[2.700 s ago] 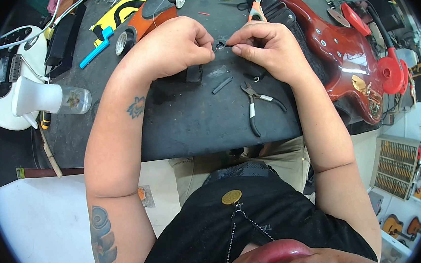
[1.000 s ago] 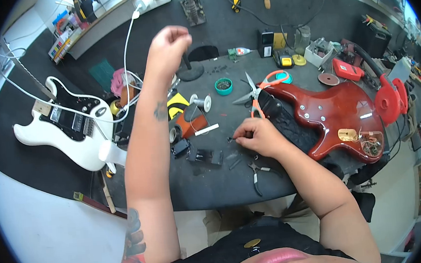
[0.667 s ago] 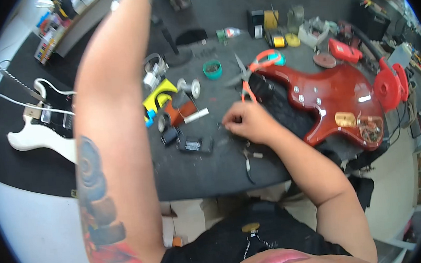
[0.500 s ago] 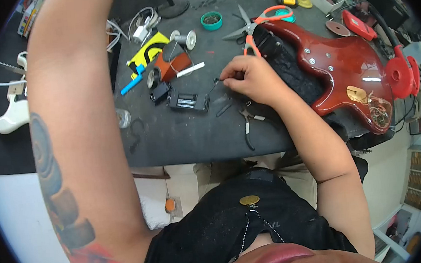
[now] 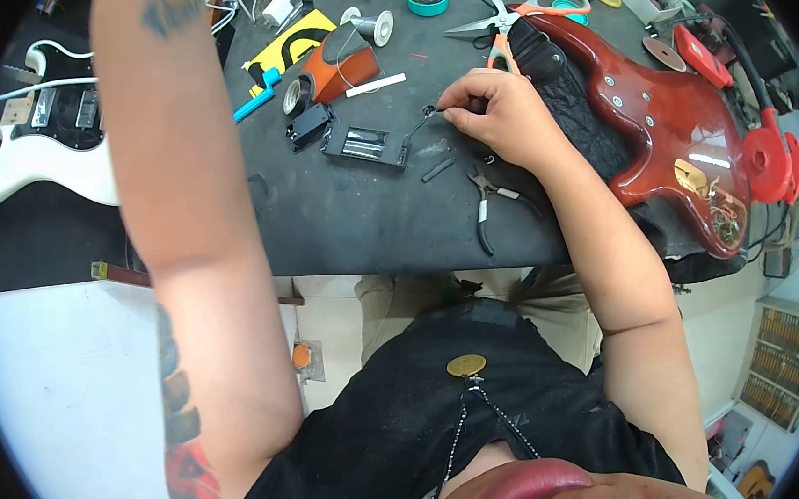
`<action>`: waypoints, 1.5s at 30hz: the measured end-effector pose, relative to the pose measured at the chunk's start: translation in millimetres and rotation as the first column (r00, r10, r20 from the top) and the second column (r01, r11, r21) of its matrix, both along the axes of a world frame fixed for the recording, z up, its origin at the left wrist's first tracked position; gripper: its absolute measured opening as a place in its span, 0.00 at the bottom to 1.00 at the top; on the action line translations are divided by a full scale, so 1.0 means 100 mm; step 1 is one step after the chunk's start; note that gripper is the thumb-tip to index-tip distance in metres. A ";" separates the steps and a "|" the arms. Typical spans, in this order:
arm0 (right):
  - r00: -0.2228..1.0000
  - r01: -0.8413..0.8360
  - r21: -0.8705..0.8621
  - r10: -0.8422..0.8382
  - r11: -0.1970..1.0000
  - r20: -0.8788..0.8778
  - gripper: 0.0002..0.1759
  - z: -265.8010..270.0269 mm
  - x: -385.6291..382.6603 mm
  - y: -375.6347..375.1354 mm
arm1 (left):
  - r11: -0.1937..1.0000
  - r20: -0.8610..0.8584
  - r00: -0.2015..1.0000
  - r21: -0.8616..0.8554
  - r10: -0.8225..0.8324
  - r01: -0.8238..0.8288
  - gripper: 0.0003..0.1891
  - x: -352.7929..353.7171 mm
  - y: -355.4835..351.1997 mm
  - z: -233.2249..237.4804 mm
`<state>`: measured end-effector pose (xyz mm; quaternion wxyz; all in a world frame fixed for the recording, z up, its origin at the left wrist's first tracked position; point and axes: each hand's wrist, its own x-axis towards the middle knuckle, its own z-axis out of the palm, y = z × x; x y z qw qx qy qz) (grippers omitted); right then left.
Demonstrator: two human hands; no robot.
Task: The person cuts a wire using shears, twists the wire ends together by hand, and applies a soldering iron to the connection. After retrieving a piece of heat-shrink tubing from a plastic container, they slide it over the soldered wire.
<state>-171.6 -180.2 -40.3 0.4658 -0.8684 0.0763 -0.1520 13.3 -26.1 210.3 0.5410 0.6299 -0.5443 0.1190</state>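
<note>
Beyond a black battery case (image 5: 340, 147) on the bench (image 5: 351, 230), a green bowl (image 5: 427, 9) holds dark bits; the case's open face shows silvery strips. Just right of the case, the right hand (image 5: 502, 115), finger and thumb together, pinches a small dark piece (image 5: 429, 110) on a thin wire (image 5: 418, 126). The left hand is out of view.

Right hand (image 5: 502, 115) pinching a small dark part (image 5: 429, 111), black battery box (image 5: 364, 158) nearby, pliers (image 5: 483, 207) near the front edge of the tabletop (image 5: 352, 239), red guitar body (image 5: 660, 102) toward its right edge, left arm (image 5: 187, 172) stretched forward
</note>
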 end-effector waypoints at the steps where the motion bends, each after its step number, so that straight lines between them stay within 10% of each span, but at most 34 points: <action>1: 1.000 -0.002 -0.008 0.002 1.000 -0.008 0.08 0.00 0.00 0.00 | 1.000 -0.103 0.995 -0.009 -0.007 0.006 0.07 0.07 0.02 -0.14; 8: 0.998 0.049 -0.041 -0.051 0.998 -0.034 0.09 0.00 0.01 0.05 | 0.998 -0.667 0.744 -0.066 -0.034 -0.014 0.05 0.38 0.12 -1.25; 21: 0.999 0.053 -0.090 -0.053 0.995 0.006 0.08 -0.04 0.02 0.06 | 0.956 -0.672 0.694 -0.283 -0.259 0.083 0.08 0.77 -0.25 -2.20; 45: 0.998 0.068 -0.155 -0.068 0.986 0.003 0.09 -0.03 0.02 0.08 | 0.959 -0.659 0.711 -0.269 -0.248 0.085 0.08 0.81 -0.26 -2.26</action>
